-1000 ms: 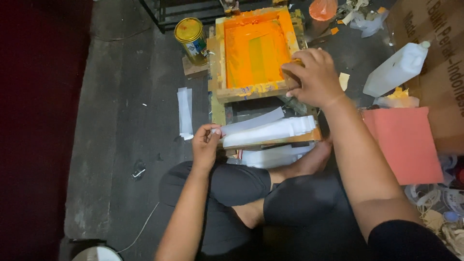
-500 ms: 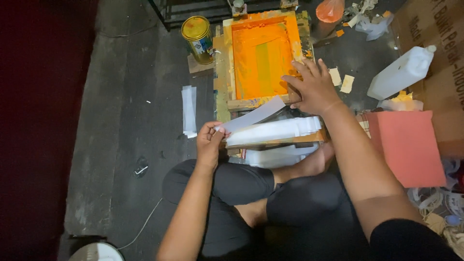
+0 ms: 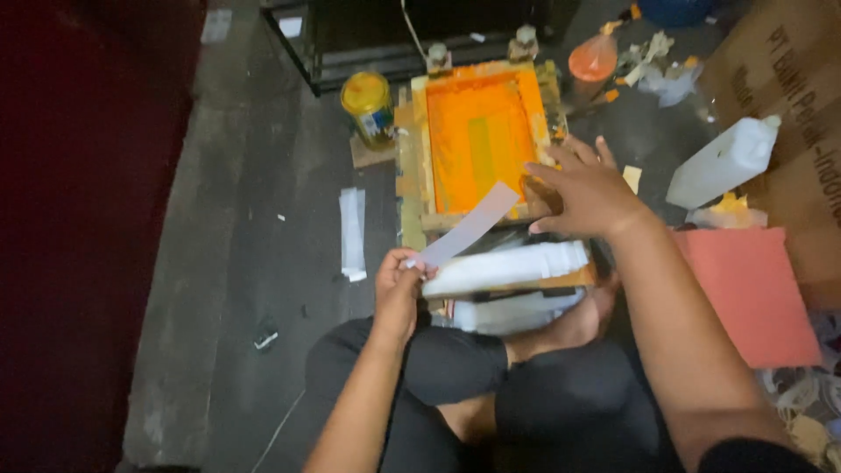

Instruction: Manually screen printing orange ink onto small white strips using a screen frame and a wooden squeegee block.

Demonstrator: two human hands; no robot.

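I sit cross-legged on a dark floor. My left hand [image 3: 397, 287] pinches one end of a long white paper strip [image 3: 469, 225], lifted at a slant over a stack of white strips [image 3: 512, 265]. That stack lies on a wooden board in front of my legs. My right hand [image 3: 585, 190] rests on the lower right corner of a wooden printing frame [image 3: 417, 149] with an orange screen [image 3: 480, 138]. Its fingers are spread on the frame's edge.
A yellow-lidded paint can [image 3: 369, 107] stands left of the frame. A loose white strip [image 3: 352, 233] lies on the floor at left. A white plastic jug [image 3: 724, 161], a pink sheet [image 3: 753, 292] and cardboard [image 3: 784, 70] are at right. An orange-topped container [image 3: 592, 63] sits behind the frame.
My left hand has peeled one strip off the stack and raised it toward the frame. My right hand stays on the frame's corner, which has lifted slightly.
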